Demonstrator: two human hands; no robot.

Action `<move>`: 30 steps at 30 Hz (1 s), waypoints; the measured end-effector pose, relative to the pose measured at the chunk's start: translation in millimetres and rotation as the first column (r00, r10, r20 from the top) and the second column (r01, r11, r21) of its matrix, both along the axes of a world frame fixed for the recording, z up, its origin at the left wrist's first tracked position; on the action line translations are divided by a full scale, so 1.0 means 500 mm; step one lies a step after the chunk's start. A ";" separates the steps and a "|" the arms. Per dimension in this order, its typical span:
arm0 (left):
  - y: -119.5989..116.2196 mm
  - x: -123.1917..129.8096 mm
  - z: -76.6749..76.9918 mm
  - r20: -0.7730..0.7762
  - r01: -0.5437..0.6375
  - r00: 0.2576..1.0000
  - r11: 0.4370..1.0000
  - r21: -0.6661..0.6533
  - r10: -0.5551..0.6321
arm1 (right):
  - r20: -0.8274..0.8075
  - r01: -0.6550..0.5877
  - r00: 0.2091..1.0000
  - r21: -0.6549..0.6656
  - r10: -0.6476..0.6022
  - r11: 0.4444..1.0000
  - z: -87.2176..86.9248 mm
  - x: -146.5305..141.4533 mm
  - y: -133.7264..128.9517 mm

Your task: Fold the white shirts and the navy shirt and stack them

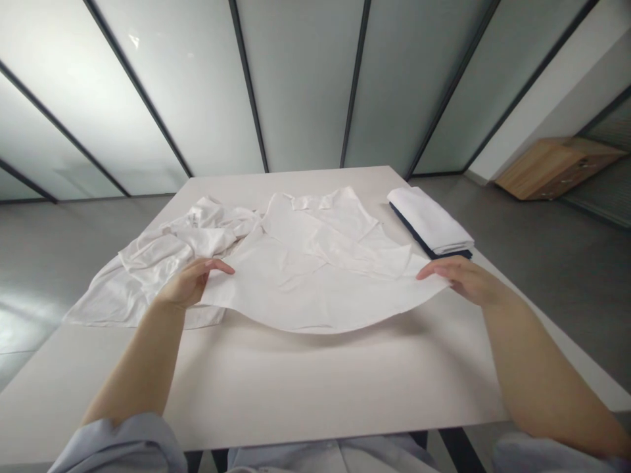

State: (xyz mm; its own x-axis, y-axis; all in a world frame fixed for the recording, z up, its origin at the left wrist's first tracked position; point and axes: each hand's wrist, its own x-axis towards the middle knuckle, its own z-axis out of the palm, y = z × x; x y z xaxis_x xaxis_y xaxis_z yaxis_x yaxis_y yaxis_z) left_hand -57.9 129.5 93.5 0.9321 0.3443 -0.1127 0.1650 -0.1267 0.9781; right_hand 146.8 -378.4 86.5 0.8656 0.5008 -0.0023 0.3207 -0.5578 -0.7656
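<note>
1. The table (320, 387) is big, flat and pale. Its far edge is near the glass wall.
2. The white shirt (315, 289) is in the middle of the table. It is spread out with its collar (313, 203) at the far end. It has soft wrinkles, and its near edge is lifted and sags in a curve, with a shadow on the table below.
3. The left hand (190, 282) pinches the near left corner of the white shirt. One finger points inward over the cloth. I cannot tell just how the thumb sits.
4. The right hand (461, 279) pinches the near right corner. Its fingers point inward and are close together.
5. A crumpled white cloth (158, 259) lies on the left side of the table, right up against the shirt. It is shiny and full of folds.
6. On the right side, a folded white cloth (431, 220) lies on top of a dark blue cloth (417, 238).
7. The glass wall (300, 85) is cloudy, with dark bars (246, 72) between its panes. It is brighter on the left.
8. The floor (566, 263) is gray, with a bright shine at the left.
9. A brown wooden cabinet (552, 164) stands at the far right, beside a white post (557, 85).
</note>
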 end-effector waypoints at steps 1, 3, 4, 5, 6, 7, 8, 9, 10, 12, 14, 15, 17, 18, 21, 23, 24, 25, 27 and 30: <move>-0.001 0.001 0.019 0.069 -0.030 0.997 0.999 -0.036 0.032 | -0.032 0.017 0.999 0.101 -0.014 0.995 0.020 0.000 -0.003; -0.006 0.008 0.054 0.187 -0.051 0.979 0.990 -0.132 0.076 | -0.098 0.061 0.995 0.319 -0.031 0.946 0.058 0.003 -0.004; -0.011 0.015 0.070 0.240 -0.050 0.966 0.981 -0.187 0.095 | -0.102 0.104 0.993 0.407 -0.068 0.907 0.075 0.005 -0.001; -0.016 0.024 0.085 0.292 -0.044 0.949 0.970 -0.240 0.115 | -0.095 0.136 0.990 0.480 -0.103 0.866 0.090 0.009 0.005; -0.022 0.037 0.099 0.348 -0.035 0.928 0.959 -0.281 0.135 | -0.078 0.150 0.989 0.544 -0.128 0.825 0.102 0.016 0.015; -0.028 0.054 0.110 0.402 -0.032 0.901 0.951 -0.307 0.161 | -0.046 0.145 0.988 0.608 -0.147 0.781 0.112 0.025 0.027; -0.033 0.075 0.119 0.446 -0.037 0.876 0.947 -0.318 0.184 | 0.000 0.124 0.986 0.666 -0.166 0.735 0.119 0.037 0.043; -0.036 0.101 0.124 0.474 -0.050 0.856 0.947 -0.316 0.204 | 0.054 0.091 0.982 0.711 -0.184 0.697 0.123 0.053 0.062; -0.038 0.131 0.125 0.488 -0.074 0.844 0.950 -0.302 0.221 | 0.106 0.061 0.973 0.744 -0.207 0.665 0.123 0.071 0.084; -0.038 0.200 0.110 0.487 -0.143 0.837 0.958 -0.247 0.251 | 0.182 0.036 0.948 0.755 -0.262 0.655 0.110 0.113 0.131; -0.037 0.270 0.072 0.475 -0.197 0.846 0.969 -0.146 0.243 | 0.238 0.071 0.910 0.715 -0.338 0.696 0.081 0.154 0.178; -0.037 0.300 0.046 0.463 -0.226 0.854 0.971 -0.078 0.236 | 0.274 0.101 0.883 0.681 -0.380 0.725 0.061 0.171 0.199; -0.041 0.343 -0.014 0.419 -0.309 0.875 0.946 0.097 0.243 | 0.367 0.160 0.831 0.560 -0.418 0.813 0.013 0.196 0.232; -0.045 0.355 -0.046 0.378 -0.331 0.895 0.921 0.205 0.238 | 0.418 0.188 0.808 0.484 -0.415 0.855 -0.013 0.203 0.244; -0.060 0.358 -0.127 0.199 -0.279 0.958 0.816 0.506 0.204 | 0.516 0.249 0.792 0.216 -0.327 0.944 -0.089 0.207 0.265; -0.069 0.346 -0.162 0.068 -0.184 0.981 0.749 0.636 0.182 | 0.520 0.247 0.826 0.017 -0.219 0.969 -0.133 0.204 0.270; -0.073 0.340 -0.173 0.017 -0.140 0.984 0.719 0.681 0.176 | 0.511 0.234 0.844 -0.075 -0.164 0.969 -0.150 0.202 0.271; -0.077 0.334 -0.180 -0.022 -0.104 0.985 0.692 0.715 0.171 | 0.500 0.219 0.858 -0.152 -0.116 0.964 -0.165 0.200 0.271; -0.085 0.323 -0.185 -0.077 -0.053 0.982 0.642 0.765 0.173 | 0.479 0.203 0.876 -0.255 -0.059 0.946 -0.184 0.197 0.269; -0.097 0.302 -0.183 -0.140 0.010 0.974 0.582 0.813 0.179 | 0.438 0.209 0.897 -0.313 -0.054 0.926 -0.196 0.190 0.263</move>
